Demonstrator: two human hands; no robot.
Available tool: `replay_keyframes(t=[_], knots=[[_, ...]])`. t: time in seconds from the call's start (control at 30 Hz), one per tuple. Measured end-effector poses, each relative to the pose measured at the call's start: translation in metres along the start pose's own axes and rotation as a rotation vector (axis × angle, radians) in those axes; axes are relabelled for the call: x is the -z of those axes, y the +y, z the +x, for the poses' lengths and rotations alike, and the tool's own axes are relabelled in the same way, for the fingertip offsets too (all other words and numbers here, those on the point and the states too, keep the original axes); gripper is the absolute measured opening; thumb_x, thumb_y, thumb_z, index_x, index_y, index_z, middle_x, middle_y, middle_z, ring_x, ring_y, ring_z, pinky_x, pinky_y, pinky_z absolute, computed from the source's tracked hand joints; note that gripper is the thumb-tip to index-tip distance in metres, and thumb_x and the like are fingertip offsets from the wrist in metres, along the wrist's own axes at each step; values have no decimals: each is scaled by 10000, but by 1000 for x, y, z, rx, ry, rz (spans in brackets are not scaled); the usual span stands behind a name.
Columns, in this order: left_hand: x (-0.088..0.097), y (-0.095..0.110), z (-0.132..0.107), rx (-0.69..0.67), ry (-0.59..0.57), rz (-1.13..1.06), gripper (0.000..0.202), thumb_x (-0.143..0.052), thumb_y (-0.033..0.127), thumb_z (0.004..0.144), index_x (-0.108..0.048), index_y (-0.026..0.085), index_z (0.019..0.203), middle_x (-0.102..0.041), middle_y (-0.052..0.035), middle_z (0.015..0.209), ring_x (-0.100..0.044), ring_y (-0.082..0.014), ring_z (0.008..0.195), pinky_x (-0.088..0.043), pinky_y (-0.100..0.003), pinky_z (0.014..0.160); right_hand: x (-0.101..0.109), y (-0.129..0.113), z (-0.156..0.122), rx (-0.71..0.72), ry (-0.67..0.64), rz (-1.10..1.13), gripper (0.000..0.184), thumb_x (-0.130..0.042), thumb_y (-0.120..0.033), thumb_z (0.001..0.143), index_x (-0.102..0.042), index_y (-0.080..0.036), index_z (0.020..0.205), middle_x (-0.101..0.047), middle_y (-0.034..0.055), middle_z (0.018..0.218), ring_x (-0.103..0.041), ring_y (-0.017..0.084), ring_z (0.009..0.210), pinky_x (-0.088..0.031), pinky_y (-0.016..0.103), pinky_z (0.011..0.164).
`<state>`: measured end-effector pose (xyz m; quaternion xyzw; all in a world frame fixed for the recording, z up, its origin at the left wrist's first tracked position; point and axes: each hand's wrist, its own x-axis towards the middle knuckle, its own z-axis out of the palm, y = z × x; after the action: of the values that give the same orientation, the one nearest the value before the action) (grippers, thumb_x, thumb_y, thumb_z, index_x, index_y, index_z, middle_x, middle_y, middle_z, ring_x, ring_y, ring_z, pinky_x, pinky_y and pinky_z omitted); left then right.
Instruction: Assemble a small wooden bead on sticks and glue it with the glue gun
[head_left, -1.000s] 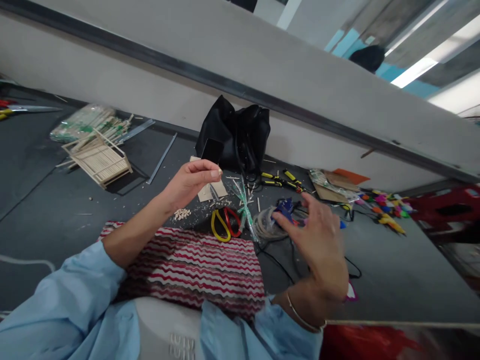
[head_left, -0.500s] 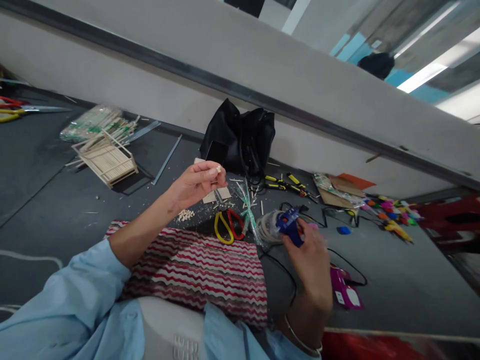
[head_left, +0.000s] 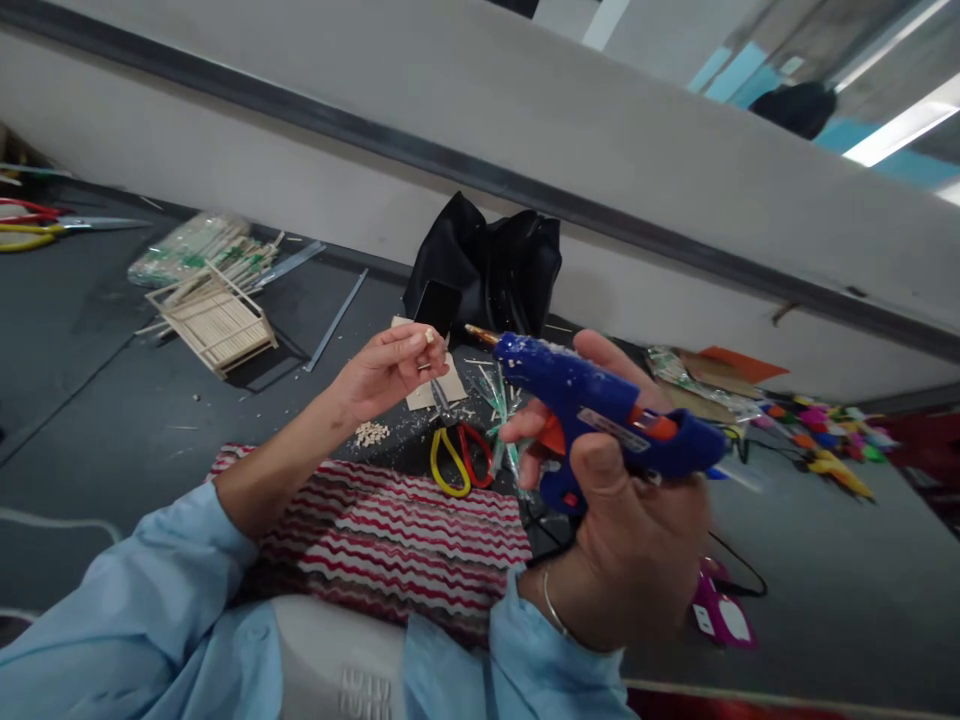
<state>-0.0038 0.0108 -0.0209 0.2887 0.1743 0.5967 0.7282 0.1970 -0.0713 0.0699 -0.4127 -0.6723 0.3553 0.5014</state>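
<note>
The fingers (head_left: 409,345) of the left hand (head_left: 379,370) are pinched together on a small pale wooden bit (head_left: 429,337), held up at their tips. Just to the right of those fingertips sits the brass nozzle of a blue glue gun (head_left: 600,405), close to the bit but not touching it. The right hand (head_left: 622,520) is wrapped around the gun's grip, fingers closed on it, with one finger lying by the orange trigger. Below the pinching fingers, on the dark worktop (head_left: 112,400), lie a scrap of cardboard (head_left: 439,385), a little heap of pale chips (head_left: 370,433) and yellow-and-red scissors (head_left: 459,458). Nearer the person, under both wrists, a red-and-white striped cloth (head_left: 390,535) is spread. Beyond the fingers a black bag (head_left: 495,270) slumps against the wall. Far to the left of the left hand stands a small stick-built frame (head_left: 214,320), with packets of sticks (head_left: 187,250) behind it. Far right of the gun lie bright coloured bits (head_left: 832,440).
</note>
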Motion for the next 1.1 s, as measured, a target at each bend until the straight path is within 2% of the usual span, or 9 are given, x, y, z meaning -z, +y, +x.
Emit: replay_keyframes(t=[0.1,0.23,0.53,0.8,1.1], knots=[[0,0,0,-11,4,9,264,-908,363,700,-733,175,761,-642,-17,776,-620,-121,754,-560,-293,844,-5,4,2,-79,40,99,473,-687,-452,965,-584,-345,1414,-744,-5,823,-610,155,518,-546,317,467],[-2,0,0,-7,9,9,253,-892,370,710,-727,184,757,-630,-16,773,-599,-120,742,-555,-302,840,-5,15,8,-95,23,106,507,-697,-483,957,-554,-345,1423,-722,-30,784,-601,141,502,-513,291,442],[-2,-3,-1,-35,24,-2,228,-894,357,731,-732,202,775,-635,-3,786,-607,-117,759,-569,-288,842,-6,33,20,-164,-37,85,646,-749,-531,905,-509,-290,1454,-706,-38,763,-642,150,553,-531,278,461],[-3,-1,0,-19,58,-46,223,-901,316,728,-755,183,832,-684,2,757,-648,-109,732,-574,-271,827,-8,32,22,-172,-88,87,664,-747,-529,908,-492,-263,1460,-696,-50,744,-596,120,486,-520,273,465],[-3,-2,0,-27,33,-100,197,-886,244,753,-757,133,852,-739,-15,758,-699,-106,714,-584,-252,804,-8,30,22,-200,-83,109,656,-754,-530,904,-504,-265,1450,-686,-37,755,-620,136,550,-531,279,473]])
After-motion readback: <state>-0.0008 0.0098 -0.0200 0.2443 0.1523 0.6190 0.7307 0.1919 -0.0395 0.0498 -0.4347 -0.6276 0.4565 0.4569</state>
